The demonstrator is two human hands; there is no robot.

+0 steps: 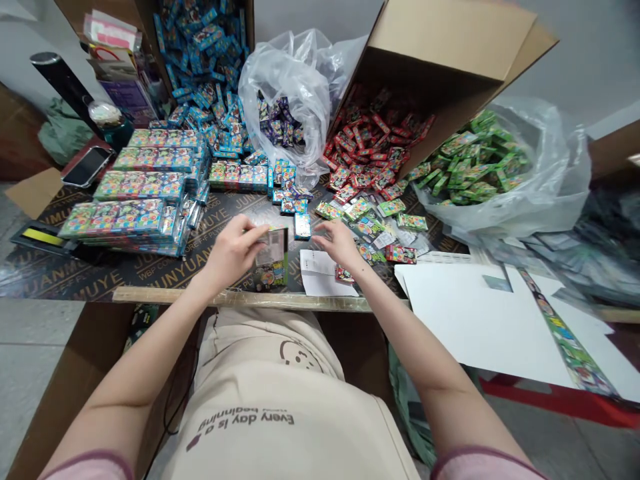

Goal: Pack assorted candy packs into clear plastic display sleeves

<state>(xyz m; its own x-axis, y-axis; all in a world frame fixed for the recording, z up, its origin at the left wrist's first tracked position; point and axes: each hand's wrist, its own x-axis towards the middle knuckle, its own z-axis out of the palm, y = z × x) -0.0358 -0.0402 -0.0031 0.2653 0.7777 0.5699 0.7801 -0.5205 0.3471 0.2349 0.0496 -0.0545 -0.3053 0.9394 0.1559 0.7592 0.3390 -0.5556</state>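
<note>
My left hand [234, 255] is closed, thumb and fingers pinching a small printed pouch [273, 267] with a dark back and colourful print. My right hand [340, 245] has its fingers curved and apart, just right of a small blue box [302, 227] standing on the table; whether a fingertip touches the box I cannot tell. Below that hand lies a white paper slip [320, 273], with a small red box [344, 274] partly hidden by the wrist. Behind the blue box are several more blue boxes [287, 200].
Stacked wrapped packs [120, 217] stand at left, near a phone [87, 167]. A carton of red boxes [450, 47] tilts at the back, between a clear bag with purple boxes [300, 73] and a bag of green boxes [555, 173]. White sheets [460, 320] cover the right side.
</note>
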